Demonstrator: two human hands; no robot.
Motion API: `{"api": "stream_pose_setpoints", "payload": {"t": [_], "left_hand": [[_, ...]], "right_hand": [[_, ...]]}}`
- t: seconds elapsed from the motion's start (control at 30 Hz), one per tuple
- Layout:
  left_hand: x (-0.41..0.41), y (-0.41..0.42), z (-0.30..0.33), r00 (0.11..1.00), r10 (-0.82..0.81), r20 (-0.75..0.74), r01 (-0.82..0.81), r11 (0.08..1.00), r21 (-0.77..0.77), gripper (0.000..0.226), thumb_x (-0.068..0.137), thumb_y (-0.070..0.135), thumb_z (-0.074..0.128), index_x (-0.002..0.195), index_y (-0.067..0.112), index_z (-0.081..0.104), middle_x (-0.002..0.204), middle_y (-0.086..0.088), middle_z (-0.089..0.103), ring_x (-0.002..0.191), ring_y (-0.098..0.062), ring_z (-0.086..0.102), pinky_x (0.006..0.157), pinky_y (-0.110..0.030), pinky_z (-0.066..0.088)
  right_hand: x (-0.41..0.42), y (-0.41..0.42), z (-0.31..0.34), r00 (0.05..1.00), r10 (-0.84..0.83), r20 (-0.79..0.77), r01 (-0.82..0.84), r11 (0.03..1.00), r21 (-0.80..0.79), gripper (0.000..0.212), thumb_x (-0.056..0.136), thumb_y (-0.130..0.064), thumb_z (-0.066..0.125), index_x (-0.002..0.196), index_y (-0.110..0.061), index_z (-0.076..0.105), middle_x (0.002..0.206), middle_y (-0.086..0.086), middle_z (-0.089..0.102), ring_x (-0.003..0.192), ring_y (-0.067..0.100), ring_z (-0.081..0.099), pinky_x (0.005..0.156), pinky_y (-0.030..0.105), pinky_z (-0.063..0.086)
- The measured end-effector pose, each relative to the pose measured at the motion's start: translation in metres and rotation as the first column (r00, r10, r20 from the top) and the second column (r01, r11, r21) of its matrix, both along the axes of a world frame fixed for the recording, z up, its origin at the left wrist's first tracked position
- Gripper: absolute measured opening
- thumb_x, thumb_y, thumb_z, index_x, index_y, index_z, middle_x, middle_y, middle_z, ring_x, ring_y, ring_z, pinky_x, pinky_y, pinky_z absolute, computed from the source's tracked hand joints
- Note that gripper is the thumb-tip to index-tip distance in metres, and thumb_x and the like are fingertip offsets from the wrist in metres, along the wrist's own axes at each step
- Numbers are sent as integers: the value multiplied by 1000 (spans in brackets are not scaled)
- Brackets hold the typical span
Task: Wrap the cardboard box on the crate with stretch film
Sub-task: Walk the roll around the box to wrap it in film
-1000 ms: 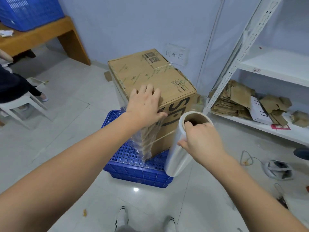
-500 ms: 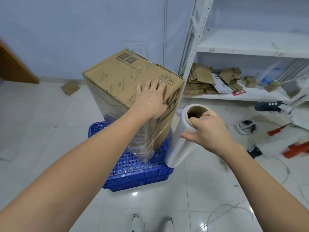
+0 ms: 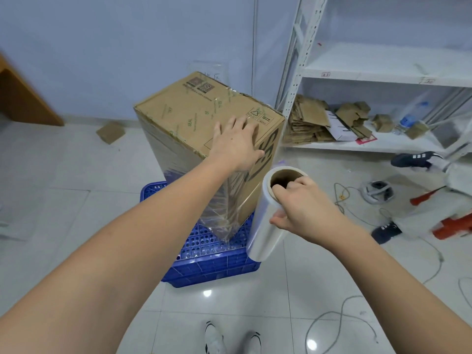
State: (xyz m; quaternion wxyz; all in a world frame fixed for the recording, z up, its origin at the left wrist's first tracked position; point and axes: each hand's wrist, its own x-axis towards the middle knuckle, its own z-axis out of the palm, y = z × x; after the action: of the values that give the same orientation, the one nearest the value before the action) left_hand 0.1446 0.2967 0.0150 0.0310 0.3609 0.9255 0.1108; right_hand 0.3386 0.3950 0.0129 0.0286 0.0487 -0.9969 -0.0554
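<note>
I'm looking into a small storeroom or packing room. Beyond the fingers (image 3: 231,129) of my left hand (image 3: 236,146) stands a plain bluish wall (image 3: 127,47) over a glossy white tiled floor (image 3: 76,226). Right of those fingers, a white slotted-steel shelving unit (image 3: 301,47) carries flattened cardboard scraps (image 3: 309,121) on its low shelf. Loose cords (image 3: 342,195) trail across the tiles past my right hand (image 3: 304,208), and a blue plastic crate (image 3: 212,261) sits on the floor below both hands.

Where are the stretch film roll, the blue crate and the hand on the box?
stretch film roll (image 3: 265,223), head view, on its clear wound side.
blue crate (image 3: 212,272), head view, on its front wall.
left hand (image 3: 236,145), head view, on its back.
</note>
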Motion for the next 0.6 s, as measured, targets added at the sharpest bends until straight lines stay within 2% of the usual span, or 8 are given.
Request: {"api": "stream_pose_setpoints", "payload": {"t": [0.1,0.23,0.33,0.43,0.53,0.6], "left_hand": [[-1,-1,1,1000,-17,8,16,998,62,71,92,64,59,153,33,38,166,-1,28,156,-26,17,126,-59,6],[-1,-1,2,999,-42,-15,43,991,126,58,92,68,56,139,33,52,151,5,46,144,-23,36,123,-57,17],[-5,-7,12,995,-88,51,81,989,128,53,95,65,54,135,30,56,143,8,52,135,-22,46,119,-55,28],[-6,-19,21,987,-141,80,136,988,73,64,92,63,60,142,24,53,145,4,51,129,-23,51,111,-48,40],[0,-26,18,986,-168,24,168,986,-15,70,91,53,62,152,24,41,160,0,37,143,-26,39,118,-47,30],[3,-28,12,985,-171,-21,171,985,12,66,94,46,60,153,25,40,163,0,33,149,-24,31,122,-45,22]], "right_hand": [[2,4,0,998,-66,-14,66,998,-16,32,76,-41,62,73,-19,40,57,-6,41,58,21,44,87,36,43],[-4,2,2,993,-94,-71,92,995,-28,65,62,-72,70,67,-19,33,52,-6,32,51,19,31,71,33,44],[-9,1,-1,986,-87,-140,79,995,-62,68,57,-63,82,66,-19,31,47,-2,36,49,21,29,66,36,49],[-13,5,-5,985,-102,-136,93,993,-69,65,60,-58,83,67,-20,31,47,-1,40,48,22,31,67,37,49],[-15,5,-6,989,-87,-117,81,995,-61,64,63,-59,81,65,-19,30,49,-4,32,48,23,31,67,36,48],[-17,7,-6,988,-76,-131,70,996,-51,63,65,-59,80,65,-20,30,49,-5,31,48,23,32,68,36,47]]}}
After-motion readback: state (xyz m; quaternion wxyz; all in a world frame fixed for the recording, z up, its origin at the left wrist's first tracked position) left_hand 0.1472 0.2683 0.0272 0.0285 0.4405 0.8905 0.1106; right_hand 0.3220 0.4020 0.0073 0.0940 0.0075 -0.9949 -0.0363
